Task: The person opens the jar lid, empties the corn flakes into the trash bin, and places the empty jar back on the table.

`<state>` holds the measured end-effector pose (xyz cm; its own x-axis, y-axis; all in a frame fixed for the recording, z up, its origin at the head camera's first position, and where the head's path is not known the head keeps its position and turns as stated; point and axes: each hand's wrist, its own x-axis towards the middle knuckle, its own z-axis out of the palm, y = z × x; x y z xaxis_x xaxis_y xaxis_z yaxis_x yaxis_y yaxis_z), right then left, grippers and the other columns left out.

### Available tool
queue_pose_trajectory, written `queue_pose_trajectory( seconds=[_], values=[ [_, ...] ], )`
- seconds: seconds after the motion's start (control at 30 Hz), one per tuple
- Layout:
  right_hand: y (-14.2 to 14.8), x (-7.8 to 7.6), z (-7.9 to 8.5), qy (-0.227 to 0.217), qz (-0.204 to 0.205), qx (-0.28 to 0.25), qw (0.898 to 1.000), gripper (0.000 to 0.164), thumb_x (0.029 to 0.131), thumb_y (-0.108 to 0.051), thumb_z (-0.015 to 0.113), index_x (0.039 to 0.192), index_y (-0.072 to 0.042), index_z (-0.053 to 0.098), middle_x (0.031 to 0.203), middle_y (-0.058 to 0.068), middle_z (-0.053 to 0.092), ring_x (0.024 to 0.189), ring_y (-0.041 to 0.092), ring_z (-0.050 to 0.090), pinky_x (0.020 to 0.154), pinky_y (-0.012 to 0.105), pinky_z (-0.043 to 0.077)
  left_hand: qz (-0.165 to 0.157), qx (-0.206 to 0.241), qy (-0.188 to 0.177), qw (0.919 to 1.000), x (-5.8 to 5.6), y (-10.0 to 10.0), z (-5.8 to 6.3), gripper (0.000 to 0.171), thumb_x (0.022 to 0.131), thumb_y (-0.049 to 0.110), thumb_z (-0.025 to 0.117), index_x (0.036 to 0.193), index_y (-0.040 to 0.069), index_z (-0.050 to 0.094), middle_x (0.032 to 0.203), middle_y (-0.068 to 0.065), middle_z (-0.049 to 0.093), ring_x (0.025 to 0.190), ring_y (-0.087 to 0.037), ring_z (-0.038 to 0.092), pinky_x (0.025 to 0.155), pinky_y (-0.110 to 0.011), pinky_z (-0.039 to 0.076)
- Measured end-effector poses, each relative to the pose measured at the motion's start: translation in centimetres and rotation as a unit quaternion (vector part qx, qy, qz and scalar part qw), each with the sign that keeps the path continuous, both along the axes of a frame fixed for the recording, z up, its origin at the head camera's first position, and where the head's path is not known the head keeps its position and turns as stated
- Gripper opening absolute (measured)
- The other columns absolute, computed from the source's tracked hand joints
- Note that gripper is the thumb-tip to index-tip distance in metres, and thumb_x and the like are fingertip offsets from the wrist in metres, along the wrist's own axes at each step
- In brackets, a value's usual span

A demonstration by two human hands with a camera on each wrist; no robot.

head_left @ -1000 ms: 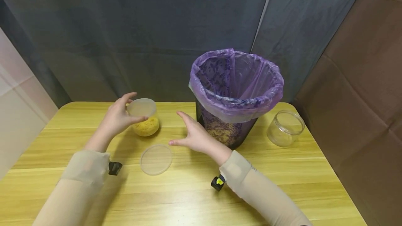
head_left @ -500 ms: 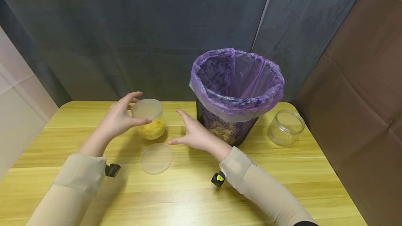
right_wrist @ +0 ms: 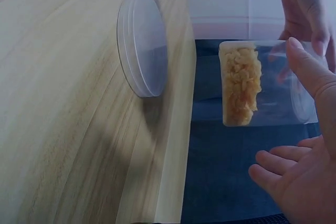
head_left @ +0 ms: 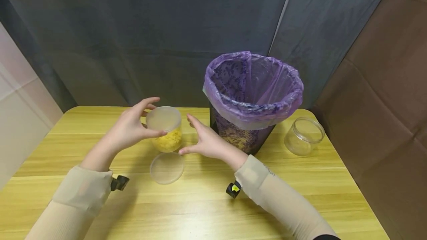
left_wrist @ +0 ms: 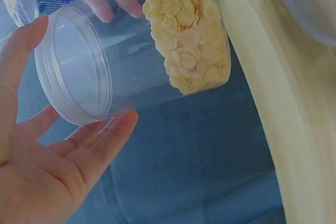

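Note:
My left hand (head_left: 128,127) grips a clear jar (left_wrist: 126,72) around its frosted top, thumb on the near side and fingers behind. Yellow flakes (left_wrist: 186,30) like cereal fill the lower part of the jar. In the right wrist view, a gap shows between the jar's base and the table. My right hand (head_left: 213,143) is beside the jar on its right, thumb and fingers spread apart, holding nothing. On the table just in front of the jar lies a round clear lid (head_left: 166,168), seen from the side in the right wrist view (right_wrist: 144,45).
A mesh bin (head_left: 245,136) lined with a purple bag (head_left: 257,116) stands behind my right hand. Farther right, near the table edge, is another clear jar (head_left: 301,143). Dark curtain (head_left: 166,40) hangs behind the wooden table (head_left: 200,203).
My left hand has carried the jar of yellow flakes to the right and slightly nearer, toward my right hand. The right hand has stayed almost still.

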<state>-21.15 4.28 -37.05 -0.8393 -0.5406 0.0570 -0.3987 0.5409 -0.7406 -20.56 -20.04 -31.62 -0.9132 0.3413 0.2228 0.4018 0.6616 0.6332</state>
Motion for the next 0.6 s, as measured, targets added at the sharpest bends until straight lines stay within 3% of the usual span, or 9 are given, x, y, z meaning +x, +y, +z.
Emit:
queue_pose_trajectory(
  seconds=[0.23, 0.6],
  values=[
    [0.3, 0.1, 0.0, -0.003, 0.019, -0.010, 1.000, 0.114, 0.074, -0.039, 0.082, 0.155, -0.014, 0.005, 0.155, 0.008, 0.026, 0.136, 0.023, 0.033, 0.108, 0.042, 0.029, -0.032, 0.014, 0.003, 0.9994, 0.8, 0.7, 0.5, 0.095, 0.069, 0.027, 0.087, 0.147, 0.013, 0.034, 0.132, -0.020, 0.048, 0.111, -0.040, 0.051, 0.075, -0.048, 0.054],
    [0.9, 0.3, -0.5, -0.006, 0.036, -0.035, 0.999, 0.115, 0.073, -0.036, 0.083, 0.154, -0.013, 0.005, 0.152, 0.004, 0.032, 0.132, 0.015, 0.039, 0.108, 0.044, 0.029, -0.071, 0.017, 0.013, 0.9973, 1.9, 1.4, 0.9, 0.095, 0.068, 0.026, 0.088, 0.146, 0.014, 0.035, 0.129, -0.015, 0.051, 0.111, -0.034, 0.052, 0.076, -0.047, 0.054]
  ],
)
